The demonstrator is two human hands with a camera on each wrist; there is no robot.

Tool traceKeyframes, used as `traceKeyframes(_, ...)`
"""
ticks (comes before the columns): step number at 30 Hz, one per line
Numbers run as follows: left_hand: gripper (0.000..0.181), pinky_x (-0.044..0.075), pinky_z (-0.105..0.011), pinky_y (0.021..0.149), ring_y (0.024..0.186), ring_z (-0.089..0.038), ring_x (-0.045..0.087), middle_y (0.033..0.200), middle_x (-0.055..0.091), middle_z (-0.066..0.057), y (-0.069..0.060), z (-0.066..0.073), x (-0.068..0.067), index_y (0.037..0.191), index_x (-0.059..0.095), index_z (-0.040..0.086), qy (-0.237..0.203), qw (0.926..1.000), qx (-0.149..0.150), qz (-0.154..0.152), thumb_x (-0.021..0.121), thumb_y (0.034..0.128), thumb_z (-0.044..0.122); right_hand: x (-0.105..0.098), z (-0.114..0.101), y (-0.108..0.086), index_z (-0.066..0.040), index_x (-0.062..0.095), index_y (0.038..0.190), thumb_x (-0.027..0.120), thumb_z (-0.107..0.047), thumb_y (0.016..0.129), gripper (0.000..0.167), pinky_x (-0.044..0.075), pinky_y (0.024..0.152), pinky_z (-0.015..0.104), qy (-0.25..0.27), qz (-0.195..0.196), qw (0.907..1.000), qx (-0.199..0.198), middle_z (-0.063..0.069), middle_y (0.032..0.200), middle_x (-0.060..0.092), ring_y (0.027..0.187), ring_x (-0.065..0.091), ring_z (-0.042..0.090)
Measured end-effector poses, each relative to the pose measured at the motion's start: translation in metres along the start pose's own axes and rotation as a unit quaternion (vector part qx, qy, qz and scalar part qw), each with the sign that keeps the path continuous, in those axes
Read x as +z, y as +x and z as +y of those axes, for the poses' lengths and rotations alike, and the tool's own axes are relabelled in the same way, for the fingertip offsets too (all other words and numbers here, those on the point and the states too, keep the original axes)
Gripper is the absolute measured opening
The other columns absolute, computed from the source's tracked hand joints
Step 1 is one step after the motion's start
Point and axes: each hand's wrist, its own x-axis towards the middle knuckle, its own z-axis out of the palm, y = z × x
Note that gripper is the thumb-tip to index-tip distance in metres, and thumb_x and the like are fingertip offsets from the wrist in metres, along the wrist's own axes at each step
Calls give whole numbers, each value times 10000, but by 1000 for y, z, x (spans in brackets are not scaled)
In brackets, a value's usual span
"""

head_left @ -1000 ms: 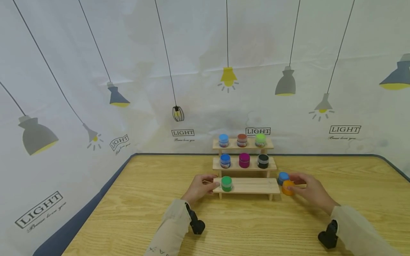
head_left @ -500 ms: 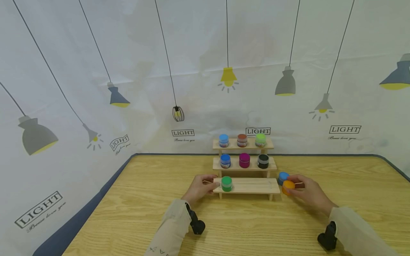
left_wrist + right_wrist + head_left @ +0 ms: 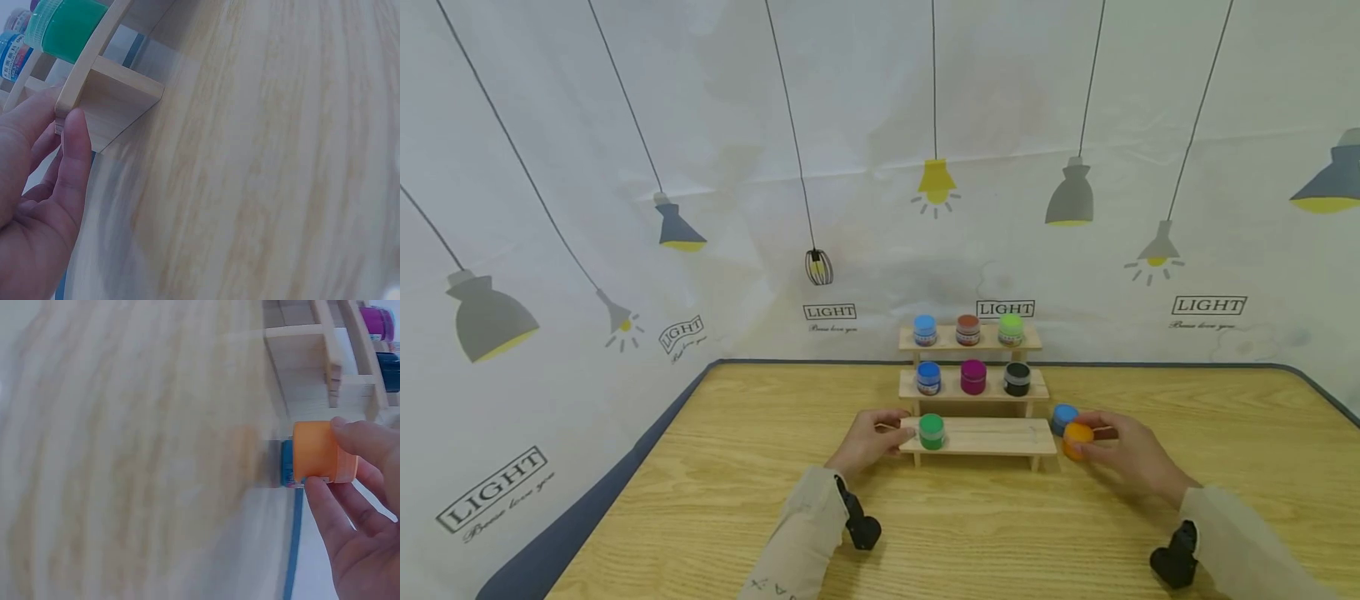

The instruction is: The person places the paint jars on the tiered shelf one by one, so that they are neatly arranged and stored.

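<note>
My left hand (image 3: 867,440) pinches the left end of the lowest step of a small three-tier wooden stand (image 3: 988,437); in the left wrist view, thumb and fingers lie on either side of that board. A green paint jar (image 3: 932,432) sits on the step close by. To the right of the stand, my right hand (image 3: 1126,450) holds an orange paint jar (image 3: 315,450) between thumb and fingers. Just behind it a blue paint jar (image 3: 1064,419) stands on the table, partly covered by the orange one.
On the middle step are a blue jar (image 3: 928,378), a purple jar (image 3: 973,377) and a black jar (image 3: 1017,378). The top step bears light blue (image 3: 925,331), brown (image 3: 968,330) and light green (image 3: 1011,330) jars. A lamp-printed cloth (image 3: 880,208) hangs behind the wooden table (image 3: 737,500).
The right hand's fingers have shifted slightly round the orange jar, which stays beside the stand. The left hand keeps its place on the step. The head view has moved very slightly.
</note>
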Motion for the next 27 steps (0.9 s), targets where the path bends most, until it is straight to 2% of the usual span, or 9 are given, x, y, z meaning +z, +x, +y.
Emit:
traceKeyframes(7,390,521,-294,625,689,-144,550,1012,518,-106,0,1,0,1169,569,29,-80,9999,-89,1,643,824,197,-10,-9,-2,60,537,1132,653,-165,812,407,516,667,329,-234,162,9988,-411,212,1046,570,910,559,354)
traceKeyframes(11,387,522,-306,627,672,-141,549,997,533,-105,-2,3,0,1170,566,16,-152,9998,-104,-21,639,827,177,-12,-17,-3,60,539,1134,654,-170,811,413,519,647,296,-203,181,9980,-563,212,1045,571,906,560,353)
traceKeyframes(19,359,520,-368,669,695,-155,547,992,504,-131,-19,27,2,1180,536,-43,-45,10000,-17,-47,593,854,97,-5,-35,0,42,568,1113,671,-170,794,396,500,654,213,-214,214,9957,-873,159,1010,600,881,580,288)
traceKeyframes(23,357,518,-368,681,712,-166,548,984,501,-131,-23,33,2,1184,530,-48,-24,10000,-35,-70,582,862,96,3,-44,5,32,588,1083,674,-150,791,355,504,692,258,-171,167,9939,-1081,137,997,611,867,585,242)
traceKeyframes(27,355,517,-360,679,724,-181,545,977,493,-130,-24,34,2,1186,530,-47,-20,9999,-5,-99,579,864,95,15,-52,11,24,594,1080,667,-155,797,342,499,739,364,-20,0,9934,-1147,139,1031,600,883,575,229)
